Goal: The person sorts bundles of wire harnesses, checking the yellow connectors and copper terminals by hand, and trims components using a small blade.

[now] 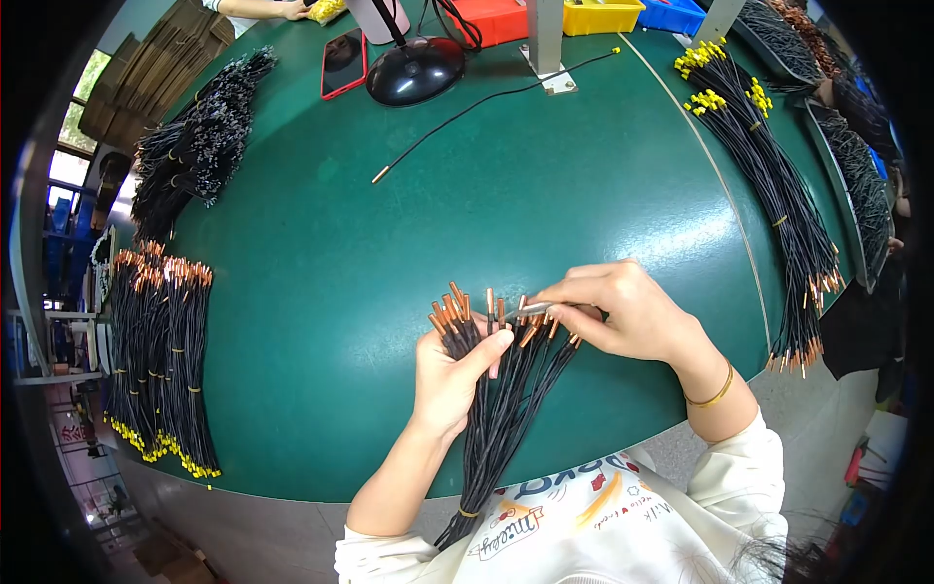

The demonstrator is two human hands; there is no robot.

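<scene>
My left hand (449,375) is closed round part of a bundle of black cables (506,399) with copper-coloured tips, its thumb lying across them near the top. Lower down, a thin yellowish tie wraps the bundle, close to my shirt. My right hand (618,311) pinches a slim silver metal tool that looks like tweezers (533,310). Its point reaches left among the copper tips, near my left thumb. Several cables fan out to the right beneath my right hand. Whether the tool's point touches a tip cannot be made out.
On the green table (331,292), cable bundles (161,360) lie left, with darker ones (199,136) behind and yellow-ended ones (759,175) right. A single cable (486,102) lies beyond my hands, near a phone (344,64), a lamp base (415,71) and a metal post (545,39). Another person's hand (292,10) shows far back.
</scene>
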